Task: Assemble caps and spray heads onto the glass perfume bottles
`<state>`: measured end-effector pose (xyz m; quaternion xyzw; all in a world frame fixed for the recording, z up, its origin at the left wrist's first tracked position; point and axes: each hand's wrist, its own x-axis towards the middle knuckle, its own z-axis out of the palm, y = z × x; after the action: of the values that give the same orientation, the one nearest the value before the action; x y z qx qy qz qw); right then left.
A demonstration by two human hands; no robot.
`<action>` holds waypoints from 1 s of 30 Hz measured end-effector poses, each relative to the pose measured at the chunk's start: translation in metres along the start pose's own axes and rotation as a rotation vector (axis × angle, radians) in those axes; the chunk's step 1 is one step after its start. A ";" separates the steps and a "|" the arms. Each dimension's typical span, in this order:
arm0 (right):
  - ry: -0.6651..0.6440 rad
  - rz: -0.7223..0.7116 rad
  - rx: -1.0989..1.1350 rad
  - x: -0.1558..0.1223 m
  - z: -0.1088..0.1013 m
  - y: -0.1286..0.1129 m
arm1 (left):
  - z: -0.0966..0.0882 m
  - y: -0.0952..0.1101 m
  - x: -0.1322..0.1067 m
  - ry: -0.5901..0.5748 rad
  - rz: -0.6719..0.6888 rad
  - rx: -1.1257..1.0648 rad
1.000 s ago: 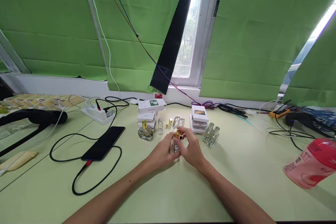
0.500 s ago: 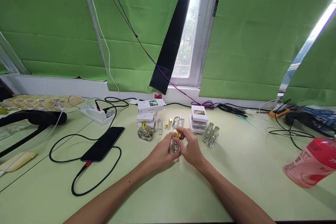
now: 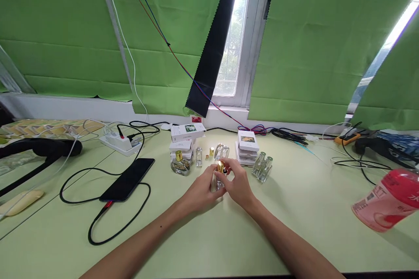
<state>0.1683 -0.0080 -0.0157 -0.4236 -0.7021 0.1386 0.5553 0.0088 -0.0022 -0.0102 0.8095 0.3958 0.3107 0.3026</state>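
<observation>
Both hands meet at the middle of the pale green table (image 3: 294, 209) around a small clear glass bottle (image 3: 218, 182). My left hand (image 3: 201, 192) wraps its fingers round the bottle's body. My right hand (image 3: 237, 183) pinches the gold cap (image 3: 220, 166) on top of it. Just behind stand more small glass bottles: a round one with a gold cap (image 3: 180, 165), a slim one (image 3: 198, 157), a pair (image 3: 221, 151) and a tilted pair (image 3: 262, 166). Loose gold caps (image 3: 211, 151) lie among them.
Two stacks of white boxes (image 3: 182, 139) (image 3: 247, 143) sit behind the bottles. A black phone (image 3: 128, 178) on a looping cable lies left, beside a power strip (image 3: 118, 141). A pink-capped bottle (image 3: 384, 200) lies at the right edge. Cables trail along the window wall.
The hands keep hold of the bottle and cap; the right fingers have shifted slightly on the cap. The view has drifted a little.
</observation>
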 end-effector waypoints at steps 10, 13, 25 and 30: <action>-0.004 -0.045 0.004 -0.002 -0.001 0.001 | 0.001 0.000 0.000 0.028 0.000 -0.001; -0.012 -0.029 0.001 -0.001 -0.001 0.001 | 0.001 0.000 0.000 0.025 0.000 0.000; 0.001 0.076 0.054 0.001 0.000 0.000 | 0.000 0.002 -0.001 0.003 -0.005 -0.006; 0.012 0.056 0.013 0.000 -0.001 -0.001 | 0.000 0.001 0.000 0.004 -0.001 -0.013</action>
<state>0.1686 -0.0089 -0.0147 -0.4404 -0.6855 0.1562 0.5583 0.0091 -0.0031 -0.0092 0.8067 0.3947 0.3147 0.3071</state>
